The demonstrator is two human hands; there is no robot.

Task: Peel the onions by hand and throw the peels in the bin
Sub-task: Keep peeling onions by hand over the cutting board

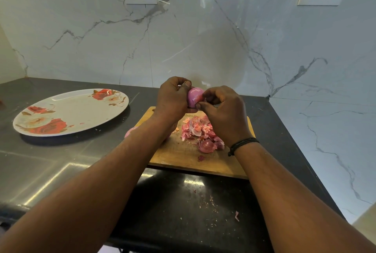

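My left hand (173,98) grips a purple onion (194,96) above the far end of a wooden cutting board (183,157). My right hand (221,108) pinches the onion's skin on its right side with curled fingers. A heap of pink and purple peels (198,130) lies on the board under my right hand. Another onion (130,131) peeks out at the board's left edge, mostly hidden by my left forearm.
A white oval plate with red roses (69,111) sits on the dark counter (40,167) to the left. Marble walls close the corner behind and to the right. Small peel scraps (237,215) lie on the counter near me. No bin is in view.
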